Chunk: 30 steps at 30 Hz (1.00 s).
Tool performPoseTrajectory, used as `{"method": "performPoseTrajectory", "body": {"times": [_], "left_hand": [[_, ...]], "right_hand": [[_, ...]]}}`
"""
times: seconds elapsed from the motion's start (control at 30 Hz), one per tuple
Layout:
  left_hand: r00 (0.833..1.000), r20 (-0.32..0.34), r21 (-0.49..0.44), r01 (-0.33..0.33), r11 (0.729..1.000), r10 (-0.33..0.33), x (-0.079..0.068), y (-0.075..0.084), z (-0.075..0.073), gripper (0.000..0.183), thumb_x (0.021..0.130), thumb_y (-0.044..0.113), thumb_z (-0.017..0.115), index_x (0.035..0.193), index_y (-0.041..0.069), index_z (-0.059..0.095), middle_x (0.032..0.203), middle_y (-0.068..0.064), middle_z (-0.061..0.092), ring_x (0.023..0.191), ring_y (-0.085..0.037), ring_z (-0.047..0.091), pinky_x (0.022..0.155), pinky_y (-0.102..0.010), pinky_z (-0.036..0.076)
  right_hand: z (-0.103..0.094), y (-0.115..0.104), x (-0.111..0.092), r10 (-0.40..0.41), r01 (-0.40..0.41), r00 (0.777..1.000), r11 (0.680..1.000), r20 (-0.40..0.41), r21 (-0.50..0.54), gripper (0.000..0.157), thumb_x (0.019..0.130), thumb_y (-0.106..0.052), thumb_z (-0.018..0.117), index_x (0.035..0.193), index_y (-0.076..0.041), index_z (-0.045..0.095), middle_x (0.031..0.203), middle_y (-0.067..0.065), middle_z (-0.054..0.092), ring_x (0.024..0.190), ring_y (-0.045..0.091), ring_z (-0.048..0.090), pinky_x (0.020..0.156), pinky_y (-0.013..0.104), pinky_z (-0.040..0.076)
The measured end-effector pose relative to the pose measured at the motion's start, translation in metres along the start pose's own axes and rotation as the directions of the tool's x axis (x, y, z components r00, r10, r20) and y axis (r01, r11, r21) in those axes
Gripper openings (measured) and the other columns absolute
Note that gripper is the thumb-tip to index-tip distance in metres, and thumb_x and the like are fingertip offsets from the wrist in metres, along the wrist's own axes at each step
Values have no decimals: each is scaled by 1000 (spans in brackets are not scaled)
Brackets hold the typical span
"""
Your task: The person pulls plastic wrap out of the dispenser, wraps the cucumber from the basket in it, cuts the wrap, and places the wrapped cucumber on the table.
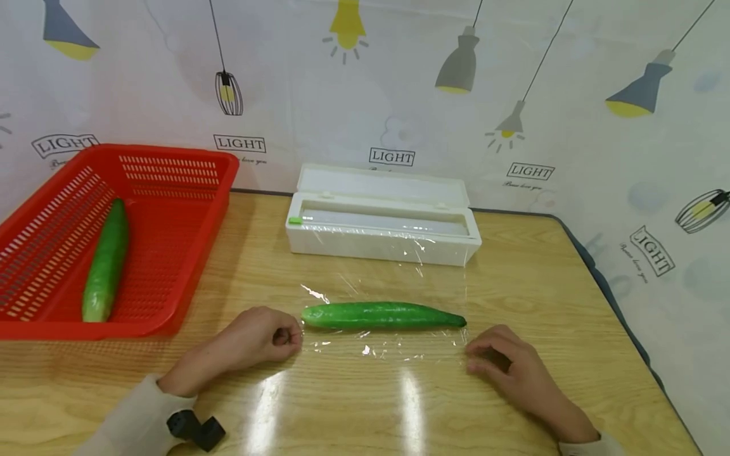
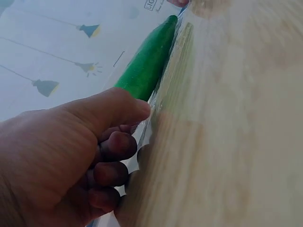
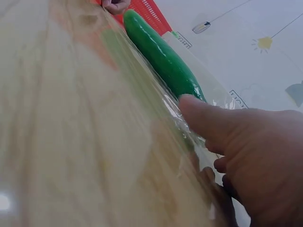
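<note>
A green cucumber (image 1: 382,315) lies crosswise on a sheet of clear cling film (image 1: 367,350). The film stretches forward from a white cling film dispenser (image 1: 382,247), whose lid stands raised against the wall. At the film's near left corner my left hand (image 1: 259,335) pinches the edge between thumb and finger, just off the cucumber's pale end. My right hand (image 1: 516,370) pinches the near right corner, by the darker tip. In the left wrist view the thumb (image 2: 135,109) is low over the table, the other fingers curled beneath.
On the left stands a red plastic basket (image 1: 196,266) with another cucumber (image 1: 107,259) in it. A green cutter slide (image 1: 294,220) sits at the dispenser's left end. A printed wall covering (image 1: 342,107) runs behind and along the right side of the wooden table (image 1: 536,272).
</note>
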<state>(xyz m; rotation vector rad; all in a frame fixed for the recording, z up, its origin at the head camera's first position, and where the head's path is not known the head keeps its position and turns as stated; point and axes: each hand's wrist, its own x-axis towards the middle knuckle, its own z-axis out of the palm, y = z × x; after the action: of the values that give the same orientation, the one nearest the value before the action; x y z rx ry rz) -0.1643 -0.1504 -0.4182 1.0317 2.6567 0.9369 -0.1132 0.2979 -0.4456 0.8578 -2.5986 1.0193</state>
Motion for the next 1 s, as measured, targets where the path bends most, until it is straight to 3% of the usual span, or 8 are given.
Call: {"method": "performPoseTrajectory", "body": {"times": [0.2,0.43,0.7,0.87,1.0], "left_hand": [[1000,-30,-21,7,1000,-7,1,-1,-2,18,76,9,71,75,25,63,62,19,47,59,2,46,57,-21,42],[1000,-10,-146,-9,989,8,0,-2,-3,14,77,5,69,76,18,64,64,15,49,62,-1,48,57,-21,44],[1000,-14,-257,-15,966,12,1,-8,-1,19,79,1,72,79,18,64,71,11,53,67,-6,51,58,-22,45],[998,-31,-270,-57,961,50,5,-8,-6,23,79,-1,72,78,21,65,78,8,55,71,-9,52,61,-23,46],[999,-26,-279,-38,959,32,7,-5,-9,21,80,2,73,79,22,65,78,8,56,69,-9,51,59,-23,45]], "right_hand": [[-1,-1,3,31,-31,999,999,34,8,31,75,-11,82,97,-29,68,100,-11,58,92,5,54,79,16,42],[8,-8,8,57,-57,998,997,-10,-46,24,79,-9,78,88,-28,65,91,-15,58,85,3,53,74,15,42],[7,-7,4,196,-191,979,978,-53,82,22,83,-6,73,90,-25,67,91,-10,62,82,8,57,72,17,45],[6,-8,8,200,-191,975,977,-99,97,23,85,0,70,92,-21,66,93,-7,60,79,9,55,65,20,45],[6,-10,13,202,-189,971,976,-128,105,22,86,2,68,92,-19,65,100,-4,57,82,9,54,63,20,46]]}}
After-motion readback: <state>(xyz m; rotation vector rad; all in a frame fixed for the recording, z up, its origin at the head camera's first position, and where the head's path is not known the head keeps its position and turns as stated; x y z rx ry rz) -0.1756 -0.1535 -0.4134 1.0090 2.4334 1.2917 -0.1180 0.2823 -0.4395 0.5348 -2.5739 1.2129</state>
